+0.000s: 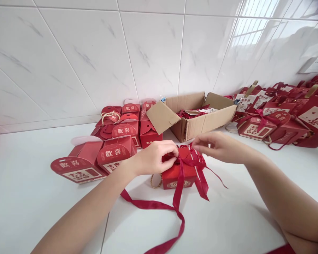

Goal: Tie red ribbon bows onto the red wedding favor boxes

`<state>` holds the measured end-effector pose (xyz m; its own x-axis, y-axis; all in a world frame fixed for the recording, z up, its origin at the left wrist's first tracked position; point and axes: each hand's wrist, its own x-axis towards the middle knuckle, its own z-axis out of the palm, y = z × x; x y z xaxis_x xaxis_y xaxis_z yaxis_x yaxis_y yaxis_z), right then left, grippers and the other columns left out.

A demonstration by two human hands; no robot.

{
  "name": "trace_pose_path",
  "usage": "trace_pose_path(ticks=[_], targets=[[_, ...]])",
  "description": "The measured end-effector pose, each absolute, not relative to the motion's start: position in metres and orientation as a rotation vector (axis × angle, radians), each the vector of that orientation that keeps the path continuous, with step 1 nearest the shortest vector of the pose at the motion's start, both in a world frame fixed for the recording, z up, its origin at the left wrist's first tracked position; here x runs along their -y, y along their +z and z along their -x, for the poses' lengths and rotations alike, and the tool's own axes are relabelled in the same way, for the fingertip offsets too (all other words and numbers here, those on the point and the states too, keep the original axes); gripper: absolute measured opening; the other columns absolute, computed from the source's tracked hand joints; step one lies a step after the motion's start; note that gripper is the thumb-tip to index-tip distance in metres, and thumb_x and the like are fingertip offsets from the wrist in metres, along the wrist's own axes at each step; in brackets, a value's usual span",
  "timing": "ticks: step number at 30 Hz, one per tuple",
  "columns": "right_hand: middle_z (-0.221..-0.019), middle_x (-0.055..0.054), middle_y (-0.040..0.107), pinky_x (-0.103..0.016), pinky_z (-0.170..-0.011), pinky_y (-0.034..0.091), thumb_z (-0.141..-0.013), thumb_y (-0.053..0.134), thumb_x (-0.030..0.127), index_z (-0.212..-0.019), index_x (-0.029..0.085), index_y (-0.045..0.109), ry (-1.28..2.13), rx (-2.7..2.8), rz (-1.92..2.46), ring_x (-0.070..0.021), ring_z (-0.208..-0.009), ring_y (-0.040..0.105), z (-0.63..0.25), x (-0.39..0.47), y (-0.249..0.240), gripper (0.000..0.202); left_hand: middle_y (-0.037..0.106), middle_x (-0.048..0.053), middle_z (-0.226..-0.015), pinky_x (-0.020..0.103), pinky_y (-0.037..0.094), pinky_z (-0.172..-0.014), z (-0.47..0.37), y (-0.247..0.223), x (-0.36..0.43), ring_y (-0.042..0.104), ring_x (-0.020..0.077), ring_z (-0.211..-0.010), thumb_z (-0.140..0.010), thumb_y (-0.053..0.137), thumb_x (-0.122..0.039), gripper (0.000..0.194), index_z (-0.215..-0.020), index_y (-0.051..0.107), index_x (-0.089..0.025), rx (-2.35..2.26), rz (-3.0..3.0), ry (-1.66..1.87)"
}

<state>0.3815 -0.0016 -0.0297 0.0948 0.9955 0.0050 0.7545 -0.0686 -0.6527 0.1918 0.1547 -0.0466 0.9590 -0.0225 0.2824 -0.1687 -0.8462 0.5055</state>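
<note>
A small red gift box (pixel 180 176) stands upright in front of me, with a dark red ribbon (pixel 178 190) knotted across its top. My left hand (pixel 160 157) pinches the ribbon at the box's upper left. At the upper right, my right hand (pixel 214 146) has its thumb and fingers drawn together by the ribbon's loop; what lies between the fingertips is too small to make out. Ribbon ends hang down the front and right side, and one long tail curls over the table toward me. A twisted rope handle (pixel 155 180) shows at the box's left.
Several red boxes (pixel 116 153) stand at the left. Behind my box sits an open cardboard carton (pixel 206 123) holding red pieces, with a blue clip (pixel 163 99) on its edge. More ribboned red boxes (pixel 288 130) crowd the right, along the tiled wall (pixel 153 46).
</note>
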Motion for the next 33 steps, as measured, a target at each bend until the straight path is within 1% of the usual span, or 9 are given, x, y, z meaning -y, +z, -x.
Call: trace_pose_path(ticks=[2, 4, 7, 10, 14, 17, 20, 23, 33], targets=[[-0.085, -0.004, 0.066, -0.024, -0.057, 0.042, -0.087, 0.054, 0.043, -0.1, 0.018, 0.064, 0.625, 1.523, 1.735, -0.0114, -0.065, 0.053, -0.373, -0.008, -0.04, 0.03, 0.062, 0.005, -0.088, 0.026, 0.047, -0.071, -0.192, -0.047, -0.155, 0.058, 0.0141, -0.077, -0.085, 0.049, -0.012, 0.012, -0.085, 0.061, -0.016, 0.14, -2.573, 0.36], [-0.099, -0.007, 0.067, -0.024, -0.054, 0.043, -0.081, 0.064, 0.045, -0.117, 0.016, 0.058, 0.792, 1.432, 1.594, -0.0098, -0.062, 0.052, -0.364, -0.017, -0.051, 0.046, 0.062, 0.005, -0.09, 0.025, 0.048, -0.071, -0.192, -0.048, -0.155, 0.058, 0.0136, -0.078, -0.085, 0.05, -0.011, 0.013, -0.086, 0.063, -0.015, 0.14, -2.588, 0.371], [-0.106, -0.009, 0.066, -0.024, -0.056, 0.045, -0.074, 0.073, 0.039, -0.124, 0.016, 0.053, 0.988, 1.409, 1.439, -0.0099, -0.065, 0.055, -0.357, -0.024, -0.06, 0.059, 0.06, 0.006, -0.096, 0.025, 0.049, -0.074, -0.191, -0.049, -0.155, 0.057, 0.0153, -0.087, -0.085, 0.053, -0.012, 0.014, -0.085, 0.067, -0.016, 0.159, -2.644, 0.439], [-0.094, -0.005, 0.067, -0.024, -0.059, 0.046, -0.074, 0.073, 0.035, -0.12, 0.017, 0.055, 1.023, 1.382, 1.396, -0.0124, -0.07, 0.058, -0.357, -0.024, -0.062, 0.053, 0.056, 0.009, -0.101, 0.028, 0.049, -0.078, -0.191, -0.047, -0.154, 0.051, 0.0189, -0.095, -0.085, 0.055, -0.013, 0.016, -0.077, 0.069, -0.017, 0.188, -2.758, 0.57], [-0.076, 0.0, 0.061, -0.023, -0.05, 0.039, -0.076, 0.071, 0.036, -0.115, 0.018, 0.061, 0.963, 1.42, 1.524, -0.0092, -0.057, 0.048, -0.358, -0.021, -0.059, 0.045, 0.054, 0.01, -0.101, 0.033, 0.048, -0.083, -0.19, -0.043, -0.153, 0.046, 0.0204, -0.094, -0.087, 0.054, -0.016, 0.02, -0.077, 0.071, -0.018, 0.233, -2.886, 0.693], [-0.075, -0.001, 0.062, -0.023, -0.051, 0.038, -0.078, 0.068, 0.037, -0.099, 0.017, 0.067, 0.923, 1.448, 1.581, -0.0087, -0.058, 0.047, -0.356, -0.02, -0.057, 0.03, 0.056, 0.01, -0.095, 0.032, 0.048, -0.08, -0.189, -0.041, -0.153, 0.045, 0.0201, -0.09, -0.088, 0.053, -0.015, 0.02, -0.077, 0.07, -0.016, 0.272, -2.954, 0.751], [-0.076, -0.003, 0.064, -0.023, -0.053, 0.04, -0.08, 0.066, 0.043, -0.088, 0.016, 0.067, 0.915, 1.459, 1.576, -0.0104, -0.061, 0.051, -0.354, -0.02, -0.059, 0.029, 0.057, 0.01, -0.09, 0.031, 0.048, -0.077, -0.188, -0.041, -0.153, 0.045, 0.0193, -0.087, -0.087, 0.052, -0.012, 0.02, -0.074, 0.067, -0.013, 0.318, -2.998, 0.798], [-0.076, -0.004, 0.065, -0.024, -0.054, 0.04, -0.081, 0.064, 0.046, -0.085, 0.016, 0.069, 0.853, 1.488, 1.596, -0.0113, -0.062, 0.052, -0.352, -0.021, -0.063, 0.031, 0.058, 0.01, -0.088, 0.031, 0.047, -0.077, -0.189, -0.041, -0.152, 0.046, 0.019, -0.086, -0.087, 0.051, -0.011, 0.022, -0.071, 0.065, -0.012, 0.356, -3.032, 0.833], [-0.067, -0.001, 0.064, -0.022, -0.049, 0.036, -0.08, 0.064, 0.039, -0.079, 0.016, 0.069, 0.805, 1.533, 1.697, -0.0088, -0.054, 0.045, -0.349, -0.02, -0.062, 0.023, 0.06, 0.008, -0.086, 0.032, 0.046, -0.076, -0.19, -0.043, -0.155, 0.049, 0.0191, -0.084, -0.085, 0.05, -0.012, 0.021, -0.07, 0.064, -0.013, 0.363, -3.089, 0.813]])
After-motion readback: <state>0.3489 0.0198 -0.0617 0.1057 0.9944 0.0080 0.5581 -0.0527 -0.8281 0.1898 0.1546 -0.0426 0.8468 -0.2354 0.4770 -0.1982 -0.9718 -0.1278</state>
